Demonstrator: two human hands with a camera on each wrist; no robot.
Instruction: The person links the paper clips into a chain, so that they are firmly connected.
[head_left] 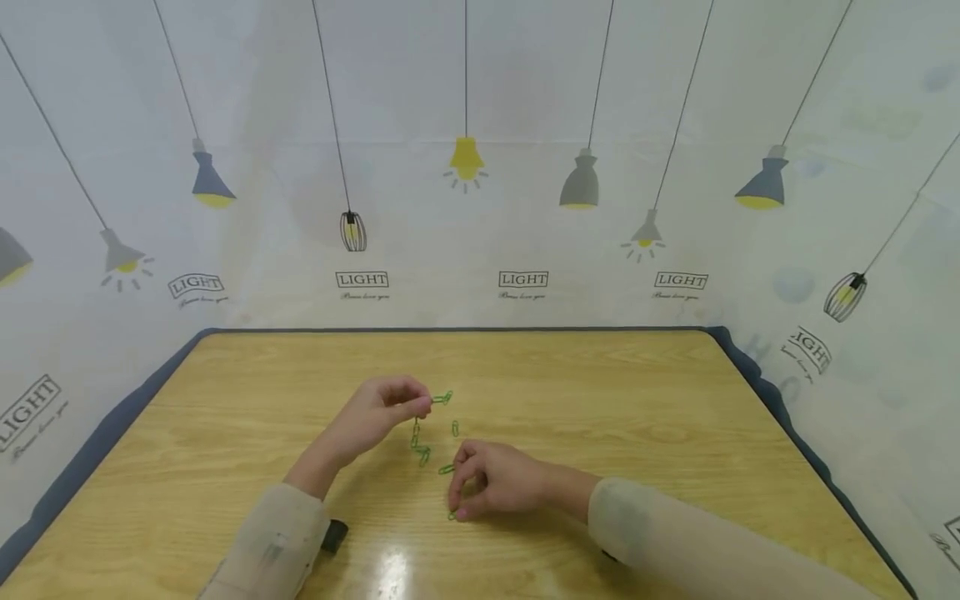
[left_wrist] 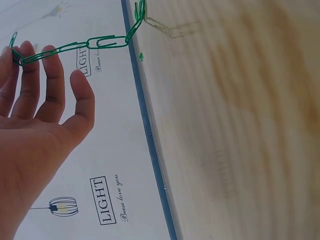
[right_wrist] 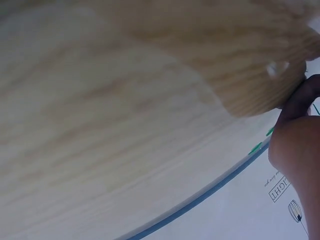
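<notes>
Between thumb and fingertips, my left hand [head_left: 382, 412] pinches the upper end of a chain of linked green paper clips [head_left: 416, 435]. In the left wrist view the chain [left_wrist: 106, 42] trails away from the fingers, with one clip [left_wrist: 14, 39] sticking up at the pinch. Lower and to the right, my right hand [head_left: 501, 479] holds a green paper clip [head_left: 452, 515] at its fingertips, close to the tabletop; the fingers hide most of that clip. One loose clip [head_left: 454, 428] lies between the hands, and another clip [head_left: 446, 470] lies beside the right knuckles.
Green clips [head_left: 444, 398] show just right of the left fingertips. The wooden table [head_left: 637, 400] ends at a dark blue edge, with a lamp-printed white sheet [head_left: 420, 83] behind. A small black object [head_left: 334, 536] is by the left sleeve.
</notes>
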